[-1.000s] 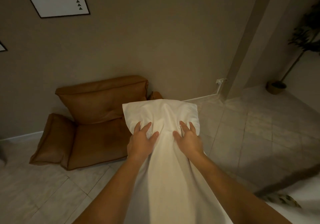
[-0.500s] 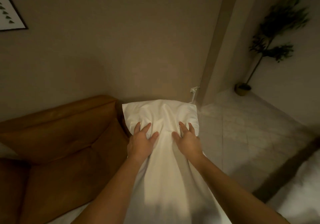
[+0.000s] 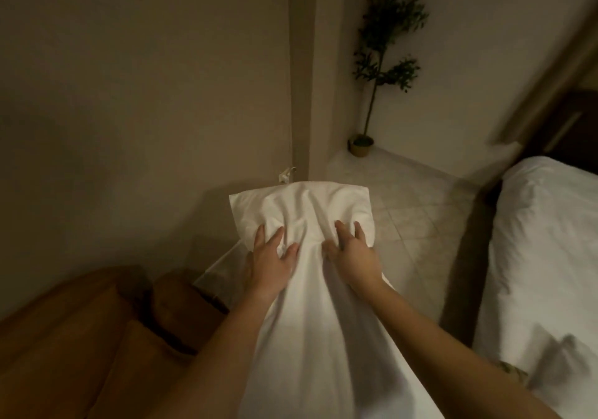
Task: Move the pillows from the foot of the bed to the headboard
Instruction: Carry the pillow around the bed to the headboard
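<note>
White pillow (image 3: 307, 289) held up lengthwise in front of the person, off any surface, its far end raised and pointing toward the corner of the room, its near end running down out of view at the bottom edge. Fabric bunched and creased along the middle between the two hands. Left hand (image 3: 270, 261) lies on the left part of the pillow's upper face, fingers spread and pressing into the cloth, thumb tucked round the left edge. Right hand (image 3: 354, 255) sits on the right part, fingers curled and gathering a fold of cloth; both hands gripping the pillow, close together but apart. Bare forearms reach in from the lower edge. Bed (image 3: 543, 256) with white bedding stands to the right, well apart from the held pillow; a dark gap of shadow runs along its near side. Brown cushioned seat (image 3: 81, 347) low on the left, its upper corner just below the pillow's left edge. Pale tiled floor (image 3: 414, 211) beyond. Potted plant (image 3: 385, 46) in the far corner, thin stem, pot on the tiles. Small white wall fitting (image 3: 286, 173) just behind the pillow's far end. Room dim; right edge blurred.
</note>
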### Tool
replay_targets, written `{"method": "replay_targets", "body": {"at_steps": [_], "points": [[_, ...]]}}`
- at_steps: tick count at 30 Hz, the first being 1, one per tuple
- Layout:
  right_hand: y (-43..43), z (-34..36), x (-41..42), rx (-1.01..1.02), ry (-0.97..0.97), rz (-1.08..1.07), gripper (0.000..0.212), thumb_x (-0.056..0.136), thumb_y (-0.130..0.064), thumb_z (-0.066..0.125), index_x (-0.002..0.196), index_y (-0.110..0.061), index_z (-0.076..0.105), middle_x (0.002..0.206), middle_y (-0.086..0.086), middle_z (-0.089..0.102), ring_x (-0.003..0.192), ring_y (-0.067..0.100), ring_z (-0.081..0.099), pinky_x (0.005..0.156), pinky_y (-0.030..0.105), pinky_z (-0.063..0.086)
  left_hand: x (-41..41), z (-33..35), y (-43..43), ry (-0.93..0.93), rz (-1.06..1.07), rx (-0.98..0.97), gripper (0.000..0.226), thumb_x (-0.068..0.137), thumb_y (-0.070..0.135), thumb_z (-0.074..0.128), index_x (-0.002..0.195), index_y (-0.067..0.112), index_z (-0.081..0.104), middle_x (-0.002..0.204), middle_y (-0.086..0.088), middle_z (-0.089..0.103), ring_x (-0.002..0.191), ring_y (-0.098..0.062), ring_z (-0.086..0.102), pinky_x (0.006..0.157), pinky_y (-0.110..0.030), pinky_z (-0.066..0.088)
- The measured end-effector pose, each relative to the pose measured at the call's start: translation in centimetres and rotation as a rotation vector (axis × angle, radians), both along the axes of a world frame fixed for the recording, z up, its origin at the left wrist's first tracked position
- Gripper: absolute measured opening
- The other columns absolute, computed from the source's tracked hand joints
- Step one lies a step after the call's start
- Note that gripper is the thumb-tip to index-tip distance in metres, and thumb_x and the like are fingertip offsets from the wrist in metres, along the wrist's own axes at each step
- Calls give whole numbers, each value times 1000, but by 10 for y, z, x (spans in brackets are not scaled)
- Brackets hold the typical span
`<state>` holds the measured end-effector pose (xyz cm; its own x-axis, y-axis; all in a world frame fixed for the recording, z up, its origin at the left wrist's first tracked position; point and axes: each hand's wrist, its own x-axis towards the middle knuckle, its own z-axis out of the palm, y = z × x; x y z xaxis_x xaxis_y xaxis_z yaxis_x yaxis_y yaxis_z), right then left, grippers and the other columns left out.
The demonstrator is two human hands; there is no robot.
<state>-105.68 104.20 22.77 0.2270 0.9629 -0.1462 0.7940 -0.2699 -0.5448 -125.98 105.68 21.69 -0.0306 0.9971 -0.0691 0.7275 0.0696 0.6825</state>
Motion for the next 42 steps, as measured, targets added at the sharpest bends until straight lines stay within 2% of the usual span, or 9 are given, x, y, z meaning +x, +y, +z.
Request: {"method": "replay_targets", "body": {"at_steps": [4,8,13,18,23,27,31,38,42], "points": [[23,0,23,-25,5,-120,68,100,-63,44,163,-44,26,177,5,10,142,49,45,115,62,36,26,-10,48,21,-88,-3,84,81,85,38,153,43,50,173,4,21,147,-36,45,115,-52,43],[48,-4,56,-45,15,-226,68,100,-62,45,163,-44,26,176,4,11,143,49,45,115,64,37,66,-4,87,51,-200,-14,70,91,75,50,154,44,49,173,5,21,147,-35,43,114,-47,42],[85,-13,112,-48,49,-315,68,99,-62,43,163,-44,26,176,4,12,143,48,45,116,63,36,128,-9,143,75,-287,-15,67,91,73,54,152,45,51,173,6,23,147,-35,44,115,-46,43],[133,-12,182,-55,70,-354,69,100,-63,42,164,-42,25,177,4,9,142,49,45,118,61,35,201,-6,201,86,-320,-20,81,80,83,42,151,45,51,172,5,25,144,-35,47,113,-49,46],[181,-1,269,-45,67,-392,70,101,-66,41,165,-44,21,177,1,7,145,48,42,117,63,36,290,1,258,59,-351,7,85,77,84,42,150,44,53,171,4,27,145,-35,46,115,-48,45],[202,5,329,-26,62,-455,71,99,-68,39,164,-45,21,177,-1,9,145,48,42,115,66,39,358,5,293,49,-422,27,78,82,81,46,151,46,51,171,9,26,145,-33,45,115,-47,44],[221,15,381,-20,59,-533,69,101,-62,44,164,-42,24,177,0,11,143,51,42,115,65,37,420,9,326,65,-503,35,68,91,75,52,153,47,49,172,9,25,146,-33,45,113,-47,45],[275,8,474,-28,76,-693,68,100,-60,48,162,-43,28,176,0,14,142,50,43,114,62,37,536,-1,398,63,-639,36,66,94,72,53,154,45,49,171,9,25,145,-33,44,111,-48,46],[318,5,532,-22,92,-791,73,93,-68,42,161,-45,28,175,0,15,141,45,47,113,61,39,607,-3,456,64,-730,35,66,93,72,54,153,45,49,171,9,26,144,-34,45,111,-47,46]]}}
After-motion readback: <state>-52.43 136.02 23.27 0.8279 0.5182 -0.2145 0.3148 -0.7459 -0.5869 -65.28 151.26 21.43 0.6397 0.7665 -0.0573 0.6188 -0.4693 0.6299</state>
